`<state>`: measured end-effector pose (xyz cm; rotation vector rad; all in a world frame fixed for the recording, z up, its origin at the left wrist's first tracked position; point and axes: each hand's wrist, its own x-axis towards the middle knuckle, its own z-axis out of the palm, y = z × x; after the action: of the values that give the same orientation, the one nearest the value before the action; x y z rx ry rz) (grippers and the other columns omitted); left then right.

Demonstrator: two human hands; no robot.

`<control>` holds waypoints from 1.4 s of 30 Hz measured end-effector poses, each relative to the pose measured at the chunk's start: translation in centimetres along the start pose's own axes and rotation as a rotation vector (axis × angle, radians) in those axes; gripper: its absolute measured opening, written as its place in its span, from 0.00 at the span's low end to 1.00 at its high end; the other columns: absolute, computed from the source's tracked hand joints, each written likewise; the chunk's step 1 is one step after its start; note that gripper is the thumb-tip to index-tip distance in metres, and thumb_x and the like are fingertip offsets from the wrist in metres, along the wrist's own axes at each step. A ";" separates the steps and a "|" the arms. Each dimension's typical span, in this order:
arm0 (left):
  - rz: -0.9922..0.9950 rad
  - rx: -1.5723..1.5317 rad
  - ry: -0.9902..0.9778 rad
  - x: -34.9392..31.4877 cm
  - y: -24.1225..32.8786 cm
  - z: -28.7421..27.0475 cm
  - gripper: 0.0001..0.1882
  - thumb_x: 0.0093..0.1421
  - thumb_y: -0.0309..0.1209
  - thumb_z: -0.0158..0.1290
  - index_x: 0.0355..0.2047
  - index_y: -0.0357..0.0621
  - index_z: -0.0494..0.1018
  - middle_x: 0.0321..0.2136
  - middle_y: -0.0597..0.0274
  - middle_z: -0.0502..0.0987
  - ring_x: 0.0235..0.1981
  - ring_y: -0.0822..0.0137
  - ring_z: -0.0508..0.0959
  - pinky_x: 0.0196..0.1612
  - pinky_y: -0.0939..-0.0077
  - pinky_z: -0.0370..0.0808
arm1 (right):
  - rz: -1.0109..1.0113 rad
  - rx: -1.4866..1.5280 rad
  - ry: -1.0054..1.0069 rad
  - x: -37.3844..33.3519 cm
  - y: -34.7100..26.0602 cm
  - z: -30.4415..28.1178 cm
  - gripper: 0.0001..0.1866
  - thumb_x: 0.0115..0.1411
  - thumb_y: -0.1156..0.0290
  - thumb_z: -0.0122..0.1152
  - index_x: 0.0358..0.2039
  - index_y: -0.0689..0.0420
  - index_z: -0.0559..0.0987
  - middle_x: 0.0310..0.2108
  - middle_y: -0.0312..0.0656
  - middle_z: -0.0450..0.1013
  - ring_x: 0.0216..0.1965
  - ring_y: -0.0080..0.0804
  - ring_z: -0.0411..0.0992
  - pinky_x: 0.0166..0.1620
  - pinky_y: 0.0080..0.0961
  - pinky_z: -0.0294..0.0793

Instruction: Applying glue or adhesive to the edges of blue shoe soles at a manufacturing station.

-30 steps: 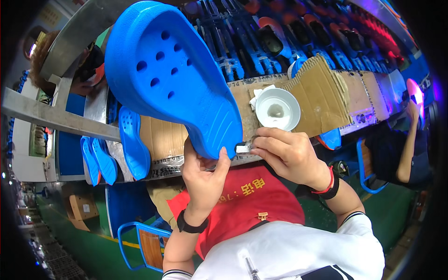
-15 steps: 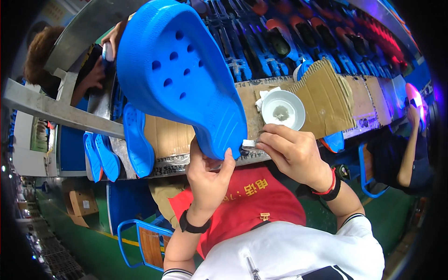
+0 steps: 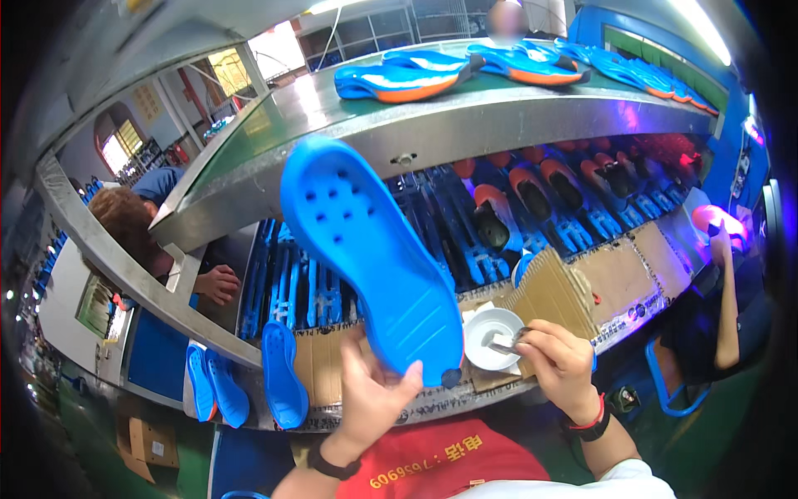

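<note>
My left hand (image 3: 372, 397) grips a blue shoe sole (image 3: 378, 258) by its near end, thumb on the face, fingers behind it. The sole tilts up and away, with a group of round holes at its far end and slanted grooves nearer my hand. My right hand (image 3: 561, 366) pinches what looks like a small flat brush (image 3: 504, 346). Its tip is inside a white bowl (image 3: 470, 351), which stands right of the sole on the cardboard-covered bench. What liquid the bowl holds, I cannot make out.
More blue soles (image 3: 285, 378) stand left along the bench edge. Racked blue-and-orange shoe parts (image 3: 532, 200) lie behind, under a metal shelf (image 3: 432, 133). A cardboard flap (image 3: 553, 291) rises beside the bowl. One co-worker's hand (image 3: 218, 284) is at left; another person's arm (image 3: 728, 299) is at right.
My right hand has moved the brush from the sole's near end into the bowl. The sole is farther from the camera, and the view has tilted up, bringing the upper shelf into sight.
</note>
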<state>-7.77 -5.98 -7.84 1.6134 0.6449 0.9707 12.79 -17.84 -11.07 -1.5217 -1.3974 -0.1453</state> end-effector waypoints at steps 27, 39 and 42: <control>-0.351 0.482 1.445 -14.5 -12.9 -34.5 0.19 0.57 0.30 0.51 0.45 0.34 0.61 0.42 0.56 0.65 0.42 0.66 0.68 0.42 0.76 0.69 | 0.079 0.053 -0.141 -2.8 0.2 3.2 0.06 0.48 0.83 0.61 0.29 0.65 0.76 0.31 0.49 0.74 0.20 0.30 0.70 0.23 0.19 0.66; -0.525 -0.599 0.925 -14.2 -11.8 -35.2 0.06 0.54 0.20 0.52 0.31 0.43 0.66 0.26 0.60 0.71 0.24 0.68 0.69 0.26 0.76 0.68 | 0.074 0.041 -0.204 -2.3 -1.2 4.1 0.05 0.49 0.83 0.60 0.28 0.65 0.75 0.30 0.46 0.73 0.21 0.31 0.69 0.23 0.20 0.66; -0.303 -0.493 0.854 -13.6 -8.3 -27.7 0.17 0.55 0.21 0.50 0.46 0.36 0.63 0.41 0.54 0.72 0.39 0.61 0.75 0.37 0.71 0.76 | 0.094 -0.010 -0.201 -2.2 0.0 4.2 0.05 0.49 0.83 0.60 0.28 0.64 0.75 0.30 0.46 0.73 0.21 0.33 0.70 0.24 0.21 0.67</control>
<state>-37.81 -0.55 -17.40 0.5999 1.0763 1.4451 9.95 -16.32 -14.55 -1.6423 -1.4798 0.0607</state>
